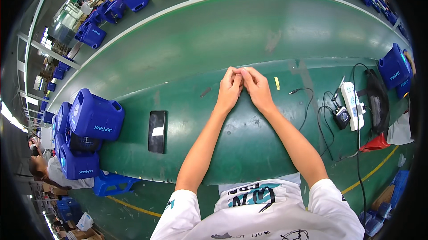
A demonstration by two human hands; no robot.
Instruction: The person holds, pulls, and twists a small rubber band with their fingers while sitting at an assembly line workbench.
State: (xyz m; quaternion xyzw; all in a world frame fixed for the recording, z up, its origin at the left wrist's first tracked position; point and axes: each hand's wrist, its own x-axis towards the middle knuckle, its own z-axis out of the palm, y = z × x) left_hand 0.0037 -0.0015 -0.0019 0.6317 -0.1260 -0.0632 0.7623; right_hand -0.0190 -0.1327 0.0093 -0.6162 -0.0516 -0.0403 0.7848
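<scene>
Several deep-blue plastic containers with moulded handles (97,116) stand stacked at the left end of the long, glossy green counter (133,151) before us. Just below them, off its edge, we see a bright-blue plastic stool (115,184). Further right, a black rectangular smartphone (156,132) lies flat, well apart from the hands, and next comes a small, thin dark strip (205,92), near our left hand. Our bare left hand (229,89) has its fingers bent inward and touches our bare right hand (257,88), equally curled, at the fingertips above the counter. We cannot tell whether either one holds anything between those closed-in fingers. Just beside the right hand lies a short yellow strip (277,83), then a thin black cable with a slim plug (310,102). Beyond it we have a small black boxy adapter (342,118) beside a long white power strip (352,106), and a dark soft fabric bag (379,102).
</scene>
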